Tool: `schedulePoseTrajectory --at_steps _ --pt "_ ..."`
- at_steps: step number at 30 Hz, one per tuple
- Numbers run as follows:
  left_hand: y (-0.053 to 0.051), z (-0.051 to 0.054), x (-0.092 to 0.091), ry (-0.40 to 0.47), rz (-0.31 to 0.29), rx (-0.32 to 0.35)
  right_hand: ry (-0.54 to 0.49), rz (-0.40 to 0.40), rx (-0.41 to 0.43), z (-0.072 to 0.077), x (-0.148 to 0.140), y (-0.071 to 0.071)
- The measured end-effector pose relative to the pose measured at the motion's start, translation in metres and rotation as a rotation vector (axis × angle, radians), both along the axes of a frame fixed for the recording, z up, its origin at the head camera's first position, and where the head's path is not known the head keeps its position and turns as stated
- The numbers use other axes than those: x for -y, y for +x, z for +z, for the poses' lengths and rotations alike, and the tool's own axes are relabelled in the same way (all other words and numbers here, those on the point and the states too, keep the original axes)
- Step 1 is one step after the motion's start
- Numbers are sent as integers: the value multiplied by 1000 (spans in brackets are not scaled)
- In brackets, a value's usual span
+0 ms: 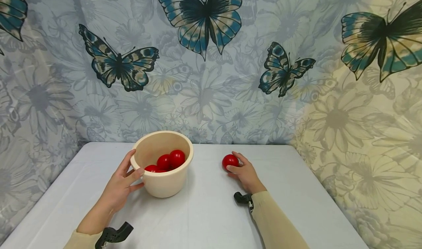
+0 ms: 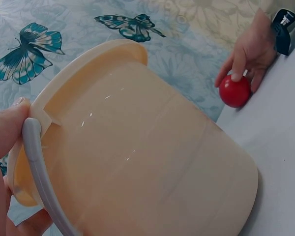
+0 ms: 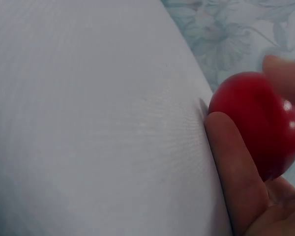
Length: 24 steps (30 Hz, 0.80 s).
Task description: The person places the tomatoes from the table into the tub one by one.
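Note:
A cream plastic bucket [image 1: 166, 186] stands on the table, left of the middle, with several glossy red balls [image 1: 177, 158] inside. My left hand [image 1: 119, 186] grips its rim from the left side, the thumb lying over the near edge. In the left wrist view, a grey handle [image 2: 38, 160] hangs along the bucket's outer wall. To the right of the bucket, my right hand [image 1: 247, 175] holds another red ball [image 1: 229, 161] between thumb and fingers, at or just above the tabletop. The right wrist view shows this ball [image 3: 255, 123] close up, with fingers around it.
A white cloth covers the table [image 1: 207, 219]. Behind it and along both sides hangs a floral curtain [image 1: 204, 102] printed with butterflies. Black wrist devices [image 1: 115, 233] are strapped on both forearms.

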<state>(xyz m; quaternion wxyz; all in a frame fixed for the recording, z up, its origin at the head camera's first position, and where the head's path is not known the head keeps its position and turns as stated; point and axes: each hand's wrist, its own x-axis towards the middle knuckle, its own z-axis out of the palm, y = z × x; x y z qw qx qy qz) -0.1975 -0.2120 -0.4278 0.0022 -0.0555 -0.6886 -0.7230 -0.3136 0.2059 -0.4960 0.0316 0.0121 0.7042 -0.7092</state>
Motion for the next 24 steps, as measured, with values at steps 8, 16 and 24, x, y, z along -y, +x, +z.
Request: schedulePoseTrajectory --at_steps 8,16,24 --pt "-1 0 0 2 0 -3 11 -57 -36 -6 2 -4" --pt "1 0 1 1 -3 0 -140 -24 -11 -6 -7 -2" --pt "0 -1 0 -8 7 -1 -341 -19 67 0 -19 4"
